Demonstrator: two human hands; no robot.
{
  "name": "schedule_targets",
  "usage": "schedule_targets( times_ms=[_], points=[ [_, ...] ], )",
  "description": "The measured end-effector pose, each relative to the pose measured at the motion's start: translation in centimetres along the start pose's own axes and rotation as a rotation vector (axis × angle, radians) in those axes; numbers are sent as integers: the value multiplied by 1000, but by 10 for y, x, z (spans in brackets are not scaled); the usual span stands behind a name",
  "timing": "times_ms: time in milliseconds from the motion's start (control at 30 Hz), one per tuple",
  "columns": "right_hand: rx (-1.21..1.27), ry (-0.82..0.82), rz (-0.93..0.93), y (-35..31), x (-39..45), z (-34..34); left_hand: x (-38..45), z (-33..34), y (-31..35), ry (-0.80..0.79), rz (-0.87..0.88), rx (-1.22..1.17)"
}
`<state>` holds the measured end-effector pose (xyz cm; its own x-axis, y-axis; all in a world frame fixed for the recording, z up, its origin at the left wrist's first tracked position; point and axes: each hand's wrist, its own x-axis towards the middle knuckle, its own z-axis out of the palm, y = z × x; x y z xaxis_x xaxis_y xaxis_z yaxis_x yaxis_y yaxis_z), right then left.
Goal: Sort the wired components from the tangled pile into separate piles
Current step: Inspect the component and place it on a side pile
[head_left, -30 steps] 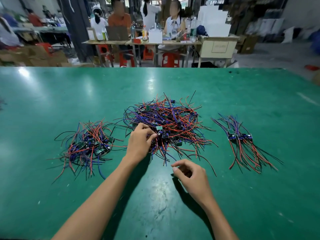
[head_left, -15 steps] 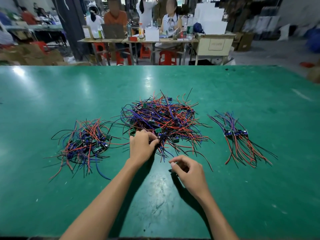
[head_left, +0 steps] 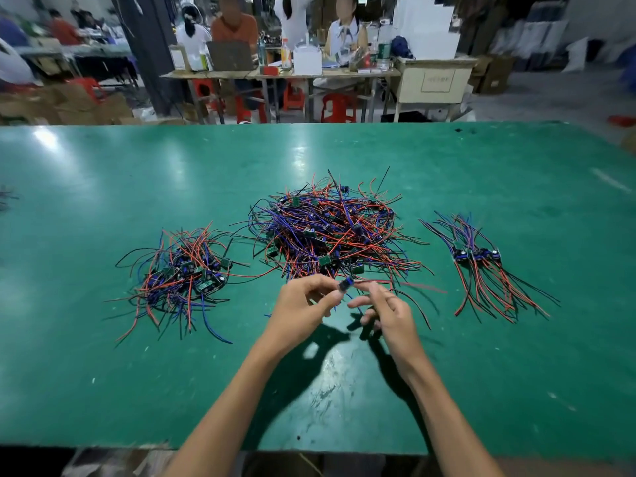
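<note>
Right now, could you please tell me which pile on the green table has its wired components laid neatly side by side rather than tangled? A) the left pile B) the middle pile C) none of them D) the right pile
D: the right pile has its small boards lined up in a row with wires fanned out roughly parallel, while the left pile and the middle pile are tangles.

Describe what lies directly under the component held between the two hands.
Under the held component only green table and the hands' shadows show. The left hand and right hand cover its trailing wires.
</note>
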<state>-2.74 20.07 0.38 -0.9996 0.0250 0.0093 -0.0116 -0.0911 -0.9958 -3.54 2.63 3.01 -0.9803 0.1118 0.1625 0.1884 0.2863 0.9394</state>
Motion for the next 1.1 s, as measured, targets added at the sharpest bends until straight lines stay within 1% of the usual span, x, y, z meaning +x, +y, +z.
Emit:
schedule_targets(
  times_ms=[100,233,300,400,433,500,567,633,733,833,967,1100],
  points=[
    [65,65,-23,0,-2,-3,-7,5,-6,-71,-57,14],
    [24,88,-45,3,-3,-5,-13,12,-9,-134,-206,-58],
    [11,100,-54,4,-2,-4,-13,13,-7,-202,-266,-161],
    [-24,68,-56,6,-2,-3,-13,16,1,-277,-302,-385],
    [-27,55,-55,7,-3,-3,-13,18,2,-265,-300,-392],
    [-21,42,-63,7,-5,-3,-12,21,2,-205,-302,-335],
    [-35,34,-86,7,-7,-3,-13,25,1,-157,-330,-345],
    [-74,15,-109,8,-9,-3,-15,29,0,-142,-362,-375],
    [-140,-12,-125,11,-8,-3,-17,36,0,-114,-393,-342],
    [-189,-24,-132,15,-5,-5,-18,39,-4,-68,-413,-366],
    [-226,-68,-137,16,-5,-5,-21,46,-6,-15,-341,-415],
    [-241,-8,-111,19,-5,-3,-26,52,-11,52,-182,-280]
  ],
)
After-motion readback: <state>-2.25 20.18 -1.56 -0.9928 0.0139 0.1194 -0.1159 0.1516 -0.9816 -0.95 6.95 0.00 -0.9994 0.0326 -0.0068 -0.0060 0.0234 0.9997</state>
